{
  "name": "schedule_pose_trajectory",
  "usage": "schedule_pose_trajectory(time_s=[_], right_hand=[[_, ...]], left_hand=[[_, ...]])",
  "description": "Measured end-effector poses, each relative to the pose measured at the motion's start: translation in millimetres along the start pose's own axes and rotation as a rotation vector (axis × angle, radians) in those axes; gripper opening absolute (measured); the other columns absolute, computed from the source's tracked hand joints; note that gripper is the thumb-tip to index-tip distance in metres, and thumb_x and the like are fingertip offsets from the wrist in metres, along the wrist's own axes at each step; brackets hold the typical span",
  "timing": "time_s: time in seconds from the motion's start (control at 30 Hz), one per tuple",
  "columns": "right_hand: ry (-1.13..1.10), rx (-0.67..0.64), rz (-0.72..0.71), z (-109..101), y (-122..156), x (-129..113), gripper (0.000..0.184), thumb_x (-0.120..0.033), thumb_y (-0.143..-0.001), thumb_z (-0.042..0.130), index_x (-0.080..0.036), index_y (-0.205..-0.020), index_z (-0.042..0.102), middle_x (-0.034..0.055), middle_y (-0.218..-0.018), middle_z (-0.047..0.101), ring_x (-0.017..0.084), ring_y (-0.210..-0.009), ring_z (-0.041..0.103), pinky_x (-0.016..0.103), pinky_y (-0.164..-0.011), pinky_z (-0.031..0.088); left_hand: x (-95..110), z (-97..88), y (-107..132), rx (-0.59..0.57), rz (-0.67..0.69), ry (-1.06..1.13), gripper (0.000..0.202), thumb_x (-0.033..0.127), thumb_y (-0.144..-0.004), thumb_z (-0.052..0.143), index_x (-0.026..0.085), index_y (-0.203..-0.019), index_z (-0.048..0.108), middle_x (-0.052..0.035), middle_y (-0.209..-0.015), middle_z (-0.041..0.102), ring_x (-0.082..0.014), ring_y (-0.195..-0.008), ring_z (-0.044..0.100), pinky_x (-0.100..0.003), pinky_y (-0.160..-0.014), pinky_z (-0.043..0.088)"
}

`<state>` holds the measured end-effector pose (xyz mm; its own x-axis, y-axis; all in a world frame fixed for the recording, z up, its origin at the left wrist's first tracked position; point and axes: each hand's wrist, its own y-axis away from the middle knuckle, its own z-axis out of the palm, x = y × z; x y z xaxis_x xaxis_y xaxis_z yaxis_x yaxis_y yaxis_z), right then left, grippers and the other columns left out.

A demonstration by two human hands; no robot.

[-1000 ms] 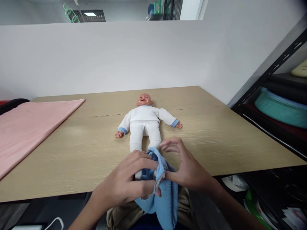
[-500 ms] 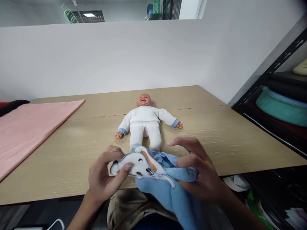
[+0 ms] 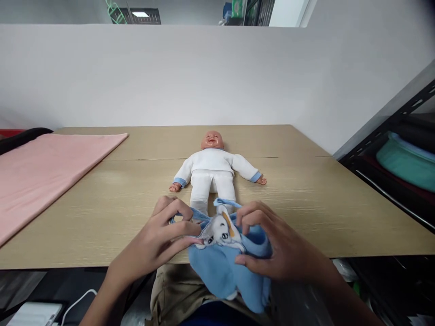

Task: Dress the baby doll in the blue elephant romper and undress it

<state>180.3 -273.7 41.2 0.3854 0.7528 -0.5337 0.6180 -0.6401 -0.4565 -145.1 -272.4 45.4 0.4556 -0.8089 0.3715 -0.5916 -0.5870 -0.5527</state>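
A small light-blue doll's garment [image 3: 217,267] with a white animal-face patch hangs over the table's front edge, above my lap. My left hand [image 3: 170,231] pinches its upper edge at the left of the patch, fingers closed. On the other side my right hand [image 3: 268,240] grips the blue cloth with bent fingers, thumb on the front. A thin blue strap stands up at the garment's top. Just beyond lies a baby doll [image 3: 212,160] on its back, in a white top with blue cuffs and white trousers; its feet are hidden behind the garment.
A pink cloth [image 3: 50,176] lies on the left of the wooden table [image 3: 136,181], with a black item behind it. A white wall [image 3: 190,72] rises at the back. On the right is a black shelf rack with a teal item [image 3: 408,160]. A white device [image 3: 37,313] sits lower left.
My left hand has shifted right from the patch's far left end to its upper left edge. The patch has turned more upright and bunched. My right fingers have curled in onto the cloth.
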Motion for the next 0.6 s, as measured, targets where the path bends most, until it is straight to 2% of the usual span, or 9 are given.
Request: schedule_pose_trajectory(time_s=[0.1, 0.13, 0.17, 0.23, 0.3, 0.33, 0.47, 0.53, 0.6], right_hand=[[0.03, -0.056, -0.048, 7.2, -12.0, 9.2, 0.087, -0.049, -0.085, 0.097, -0.026, -0.151, 0.046, 0.0199, -0.168, 0.048, 0.037, -0.158, 0.047, 0.053, -0.127, 0.045], [0.01, -0.104, -0.065, 9.7, -17.7, 13.3, 0.097, -0.054, -0.083, 0.098, -0.025, -0.158, 0.043, 0.0211, -0.17, 0.047, 0.038, -0.159, 0.047, 0.054, -0.127, 0.045], [-0.029, -0.17, -0.087, 12.1, -23.9, 17.7, 0.097, -0.056, -0.083, 0.097, -0.023, -0.158, 0.045, 0.0202, -0.163, 0.055, 0.037, -0.152, 0.054, 0.052, -0.123, 0.049], [-0.114, -0.31, -0.137, 15.7, -35.9, 26.1, 0.07, -0.057, -0.087, 0.094, -0.021, -0.139, 0.063, 0.0115, -0.129, 0.074, 0.03, -0.121, 0.071, 0.043, -0.104, 0.058], [-0.128, -0.352, -0.17, 16.4, -44.6, 31.5, 0.04, -0.055, -0.094, 0.088, -0.021, -0.106, 0.07, 0.0038, -0.098, 0.071, 0.024, -0.094, 0.069, 0.038, -0.087, 0.056], [-0.111, -0.316, -0.181, 15.4, -47.1, 32.5, 0.036, -0.053, -0.097, 0.085, -0.021, -0.097, 0.068, 0.0021, -0.092, 0.067, 0.022, -0.088, 0.065, 0.036, -0.083, 0.054], [-0.081, -0.072, -0.216, 3.4, -47.8, 26.6, 0.022, -0.034, -0.1, 0.084, -0.022, -0.099, 0.066, 0.0017, -0.094, 0.064, 0.02, -0.091, 0.061, 0.034, -0.084, 0.05], [-0.138, -0.05, -0.244, -3.0, -45.6, 22.3, 0.015, -0.021, -0.101, 0.078, -0.023, -0.103, 0.063, 0.0054, -0.11, 0.069, 0.021, -0.104, 0.066, 0.034, -0.091, 0.052], [-0.197, -0.038, -0.221, -6.2, -43.5, 20.4, 0.014, -0.016, -0.104, 0.071, -0.024, -0.109, 0.06, 0.0071, -0.12, 0.072, 0.021, -0.11, 0.069, 0.034, -0.093, 0.053]], left_hand=[[-0.8, 3.2, -6.3, 0.043, 0.057, -0.021, 0.011, 0.028, -0.112, 0.066, 0.027, -0.113, 0.077, -0.004, -0.106, 0.059, -0.0222, -0.105, 0.056, -0.036, -0.102, 0.043], [-1.2, 4.3, -9.5, 0.051, 0.073, -0.019, 0.01, 0.03, -0.112, 0.066, 0.026, -0.113, 0.076, -0.0039, -0.107, 0.059, -0.022, -0.104, 0.056, -0.037, -0.103, 0.043], [-1.7, 5.6, -12.6, 0.053, 0.078, -0.007, 0.008, 0.03, -0.112, 0.067, 0.026, -0.113, 0.074, -0.0038, -0.108, 0.061, -0.0219, -0.104, 0.057, -0.038, -0.106, 0.043], [-3.4, 9.3, -17.3, 0.041, 0.029, 0.072, 0.006, 0.027, -0.113, 0.065, 0.026, -0.117, 0.069, -0.0043, -0.111, 0.067, -0.022, -0.107, 0.06, -0.04, -0.109, 0.044], [-6.3, 14.5, -17.8, 0.043, -0.102, 0.19, 0.01, 0.023, -0.115, 0.059, 0.025, -0.124, 0.064, -0.0046, -0.114, 0.071, -0.0209, -0.106, 0.064, -0.036, -0.103, 0.051], [-8.0, 17.2, -16.5, 0.063, -0.171, 0.248, 0.012, 0.023, -0.116, 0.056, 0.025, -0.126, 0.062, -0.0041, -0.112, 0.071, -0.0195, -0.102, 0.066, -0.033, -0.095, 0.054], [-14.4, 23.0, -11.1, 0.139, -0.327, 0.365, 0.011, 0.032, -0.115, 0.06, 0.023, -0.118, 0.064, -0.001, -0.097, 0.066, -0.0149, -0.081, 0.061, -0.024, -0.069, 0.051], [-15.4, 20.6, -13.6, 0.05, -0.334, 0.443, 0.021, 0.04, -0.111, 0.068, 0.021, -0.12, 0.068, -0.0018, -0.096, 0.068, -0.0154, -0.079, 0.061, -0.024, -0.066, 0.051], [-14.7, 16.6, -20.0, -0.123, -0.293, 0.558, 0.033, 0.049, -0.102, 0.08, 0.021, -0.118, 0.075, -0.0038, -0.098, 0.074, -0.0183, -0.084, 0.066, -0.025, -0.072, 0.056]])
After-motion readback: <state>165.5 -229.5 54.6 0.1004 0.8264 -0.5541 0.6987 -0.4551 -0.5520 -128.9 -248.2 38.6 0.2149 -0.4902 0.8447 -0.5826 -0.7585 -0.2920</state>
